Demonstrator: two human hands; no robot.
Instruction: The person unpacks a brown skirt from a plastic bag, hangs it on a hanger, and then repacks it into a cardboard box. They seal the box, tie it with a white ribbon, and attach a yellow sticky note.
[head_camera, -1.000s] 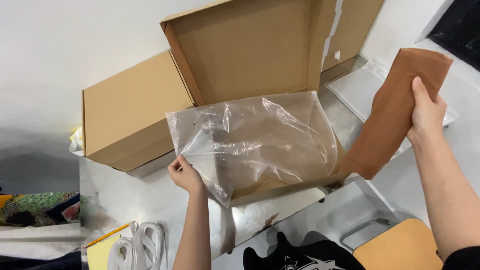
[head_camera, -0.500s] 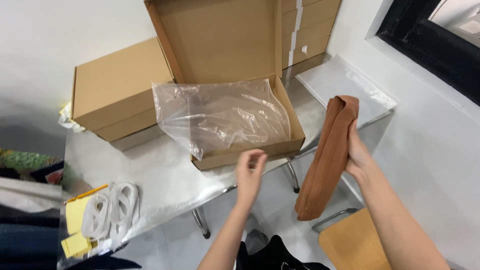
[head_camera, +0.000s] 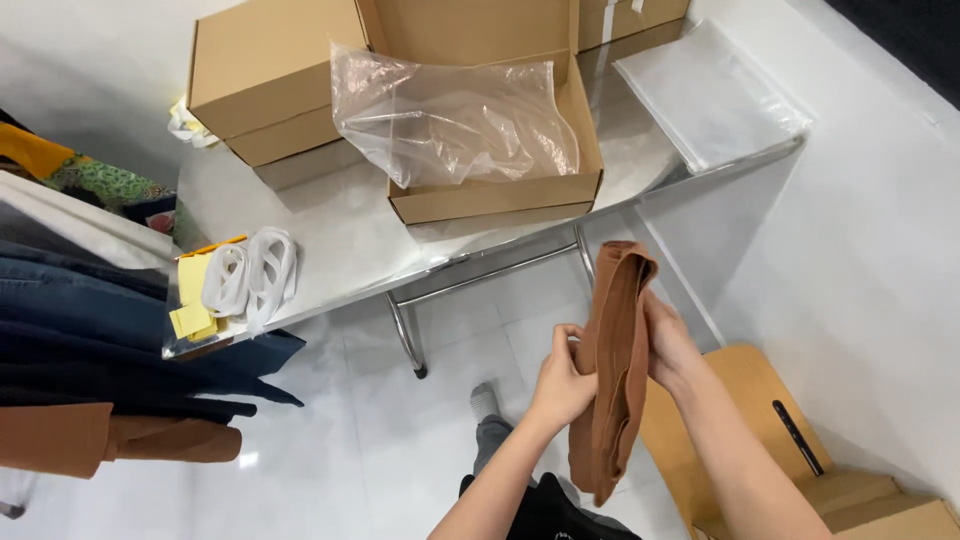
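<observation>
A folded brown garment (head_camera: 612, 360) hangs upright between both hands, below the table's front edge. My left hand (head_camera: 563, 378) grips its left side and my right hand (head_camera: 668, 343) holds its right side. Above, on the steel table (head_camera: 330, 240), stands an open cardboard box (head_camera: 500, 195) with a clear plastic bag (head_camera: 450, 115) draped in it.
A closed cardboard box (head_camera: 265, 85) sits left of the open one. White tape rolls (head_camera: 250, 275) and yellow notes (head_camera: 192, 290) lie near the table's left edge, a flat plastic bag (head_camera: 710, 95) at its right end. Dark clothes (head_camera: 90, 340) hang at left; a wooden stool (head_camera: 760, 430) stands at right.
My left hand has come down from near the box and taken hold of the brown garment. The garment has moved lower and nearer to me; the view has tilted down.
</observation>
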